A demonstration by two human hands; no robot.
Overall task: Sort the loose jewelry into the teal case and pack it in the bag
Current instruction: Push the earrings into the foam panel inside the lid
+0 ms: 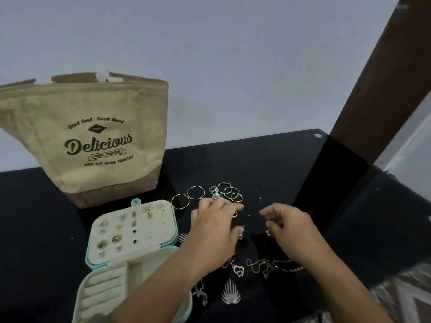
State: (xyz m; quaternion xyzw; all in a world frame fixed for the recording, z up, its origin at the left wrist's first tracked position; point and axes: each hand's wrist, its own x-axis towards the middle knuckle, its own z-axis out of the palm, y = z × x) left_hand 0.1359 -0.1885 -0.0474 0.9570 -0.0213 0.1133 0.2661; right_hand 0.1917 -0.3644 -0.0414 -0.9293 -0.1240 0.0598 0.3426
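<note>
The teal case point(171, 247) lies open at lower left, several earrings pinned in its cream lid point(130, 229) and ring rolls in its base point(102, 292). Loose silver rings point(229, 193) and hoops point(194, 193) lie behind my hands on the black table point(35, 217). Heart pendants and chains point(263, 268) and a wing-shaped piece point(231, 294) lie nearer me. My left hand point(217, 226) rests palm down over small pieces, fingers spread. My right hand point(289, 226) hovers beside it with fingers curled; a small piece point(268, 233) hangs at its fingertips, but whether it is gripped is unclear.
A tan burlap bag point(93, 141) printed "Delicious" stands upright behind the case, its top open. A dark wooden post point(377, 78) rises at the right, by the table's far corner. Patterned floor point(401, 297) shows past the table's right edge.
</note>
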